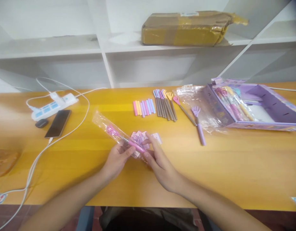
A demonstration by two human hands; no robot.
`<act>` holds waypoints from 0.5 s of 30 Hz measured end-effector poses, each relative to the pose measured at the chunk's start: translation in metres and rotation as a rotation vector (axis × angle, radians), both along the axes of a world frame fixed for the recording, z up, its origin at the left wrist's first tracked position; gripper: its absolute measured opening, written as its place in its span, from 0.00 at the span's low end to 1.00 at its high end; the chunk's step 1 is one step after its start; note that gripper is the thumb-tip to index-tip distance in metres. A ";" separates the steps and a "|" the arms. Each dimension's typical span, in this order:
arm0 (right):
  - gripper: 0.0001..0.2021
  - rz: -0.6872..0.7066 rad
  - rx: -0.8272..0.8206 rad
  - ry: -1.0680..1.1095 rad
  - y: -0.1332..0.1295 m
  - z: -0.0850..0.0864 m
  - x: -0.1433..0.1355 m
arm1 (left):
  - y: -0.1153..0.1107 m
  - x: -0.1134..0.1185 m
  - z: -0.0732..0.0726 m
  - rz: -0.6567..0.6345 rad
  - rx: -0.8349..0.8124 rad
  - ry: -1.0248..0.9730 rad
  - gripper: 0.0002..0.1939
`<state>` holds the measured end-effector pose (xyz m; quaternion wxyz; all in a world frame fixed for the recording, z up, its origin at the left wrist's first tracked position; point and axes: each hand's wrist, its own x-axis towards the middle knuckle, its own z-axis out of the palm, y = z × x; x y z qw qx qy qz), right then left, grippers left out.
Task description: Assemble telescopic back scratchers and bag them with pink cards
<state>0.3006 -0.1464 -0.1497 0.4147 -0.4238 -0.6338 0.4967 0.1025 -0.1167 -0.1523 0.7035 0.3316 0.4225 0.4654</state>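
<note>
A pink hand-shaped back scratcher (135, 145) lies slantwise in a clear plastic sleeve (99, 119), its claw end up and to the left. My left hand (117, 160) is closed round its middle, thumb on the pink handle. At the handle's lower end, my right hand (162, 166) pinches the sleeve, its index finger raised. Under both hands is a pile of small pink-purple cards (157, 138), partly covered. Farther back are a row of coloured handle tubes (144, 107), several scratcher rods with claws (165, 106), a loose pink-clawed rod (186, 111) and a purple back scratcher (199, 128).
On the right, an open purple display box (258, 125) holds bagged scratchers, with clear plastic bags (210, 118) beside it. To the left are a power strip (54, 106), a black phone (58, 123) and white cables (29, 173). A taped parcel (183, 30) rests on the shelf.
</note>
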 end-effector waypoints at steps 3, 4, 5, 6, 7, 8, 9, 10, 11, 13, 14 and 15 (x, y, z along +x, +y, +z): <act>0.32 -0.005 -0.070 0.060 0.001 0.003 0.002 | -0.001 0.001 0.001 -0.006 0.003 -0.023 0.17; 0.32 0.009 -0.082 0.089 0.002 0.004 0.004 | 0.001 -0.001 0.002 0.022 0.004 -0.037 0.15; 0.31 0.027 -0.089 0.115 0.004 0.005 0.005 | 0.005 -0.004 0.004 0.055 0.004 -0.051 0.14; 0.29 0.041 -0.089 0.135 0.006 0.006 0.007 | 0.009 -0.007 0.006 0.088 0.000 -0.067 0.14; 0.26 0.048 -0.083 0.148 0.008 0.008 0.008 | 0.014 -0.011 0.008 0.121 -0.008 -0.085 0.14; 0.23 0.049 -0.075 0.155 0.009 0.009 0.009 | 0.018 -0.014 0.009 0.148 -0.020 -0.102 0.14; 0.19 0.044 -0.069 0.158 0.011 0.010 0.010 | 0.021 -0.017 0.011 0.170 -0.033 -0.117 0.15; 0.16 0.037 -0.068 0.161 0.013 0.011 0.011 | 0.024 -0.020 0.012 0.183 -0.043 -0.130 0.15; 0.14 0.031 -0.070 0.167 0.014 0.013 0.011 | 0.026 -0.022 0.013 0.186 -0.048 -0.138 0.15; 0.12 0.020 -0.074 0.170 0.015 0.014 0.012 | 0.027 -0.023 0.015 0.159 -0.049 -0.142 0.14; 0.12 0.013 -0.073 0.161 0.015 0.015 0.012 | 0.026 -0.023 0.016 0.137 -0.048 -0.142 0.14; 0.11 0.006 -0.064 0.148 0.015 0.015 0.012 | 0.025 -0.023 0.017 0.116 -0.048 -0.142 0.14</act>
